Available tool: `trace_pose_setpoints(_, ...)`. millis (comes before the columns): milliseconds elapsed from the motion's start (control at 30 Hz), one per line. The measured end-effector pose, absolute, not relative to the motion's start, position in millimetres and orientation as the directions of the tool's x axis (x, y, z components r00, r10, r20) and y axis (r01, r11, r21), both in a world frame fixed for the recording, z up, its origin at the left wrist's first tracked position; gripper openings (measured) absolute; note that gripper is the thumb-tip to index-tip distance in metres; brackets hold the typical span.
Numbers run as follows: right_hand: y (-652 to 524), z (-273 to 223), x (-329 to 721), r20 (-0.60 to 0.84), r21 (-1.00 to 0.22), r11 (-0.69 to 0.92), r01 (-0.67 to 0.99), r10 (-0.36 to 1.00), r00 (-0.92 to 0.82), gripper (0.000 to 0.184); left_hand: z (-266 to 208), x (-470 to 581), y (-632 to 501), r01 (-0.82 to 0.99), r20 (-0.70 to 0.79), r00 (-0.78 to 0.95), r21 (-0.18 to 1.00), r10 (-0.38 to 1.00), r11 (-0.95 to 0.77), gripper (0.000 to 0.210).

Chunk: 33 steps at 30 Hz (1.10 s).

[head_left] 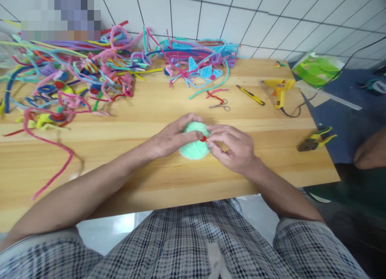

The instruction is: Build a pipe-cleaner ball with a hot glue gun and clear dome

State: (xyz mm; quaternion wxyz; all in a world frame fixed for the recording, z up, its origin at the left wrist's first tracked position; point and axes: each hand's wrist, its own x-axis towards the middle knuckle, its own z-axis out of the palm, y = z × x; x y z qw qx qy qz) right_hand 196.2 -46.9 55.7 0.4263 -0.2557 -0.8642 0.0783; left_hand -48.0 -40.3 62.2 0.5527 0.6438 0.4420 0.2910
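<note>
At seven o'clock from the scissors (214, 107), the mint-green disc (194, 151) lies in the curled grip of the left hand (171, 137), and the red piece (203, 138) at its three o'clock, pinched by the right hand (235, 147), could skew if the left thumb (189, 138) pushes unevenly.

Wooden table (135, 122), tangled pipe cleaners (80, 100) at left, scissors (222, 106), yellow utility knife (251, 95), glue gun (280, 91), pliers (310, 144) at right

Head-worn view, perhaps slightly tilted, facing down-forward, near table (280, 150)
</note>
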Motion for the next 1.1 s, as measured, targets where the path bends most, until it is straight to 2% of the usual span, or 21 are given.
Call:
trace_pose_setpoints(167,-48,56,196,0.689,-0.365,0.852,0.375,0.518,-0.507,0.016,59,-40,-48,0.253,-0.073,0.356,0.967,0.932,-0.021,0.052)
trace_pose_setpoints(400,-50,59,194,0.693,-0.394,0.846,0.359,0.530,-0.488,0.019,65,-28,-68,0.330,0.006,0.199,0.941,0.980,-0.073,0.042)
trace_pose_setpoints(567,-50,61,195,0.683,-0.401,0.848,0.346,0.529,-0.503,0.019,70,-37,-59,0.339,-0.063,0.309,0.939,0.949,-0.048,0.040)
trace_pose_setpoints(767,-47,61,196,0.678,-0.405,0.860,0.311,0.511,-0.528,0.019,67,-50,-42,0.346,-0.022,0.458,0.925,0.889,-0.156,0.045)
trace_pose_setpoints(967,-46,60,198,0.665,-0.421,0.853,0.307,0.521,-0.535,0.018,69,-54,-37,0.252,-0.131,0.575,0.967,0.807,-0.023,0.047)
trace_pose_setpoints(1100,-45,59,199,0.654,-0.435,0.842,0.318,0.539,-0.531,0.015,68,-49,-38,0.191,-0.116,0.520,0.981,0.846,0.017,0.051)
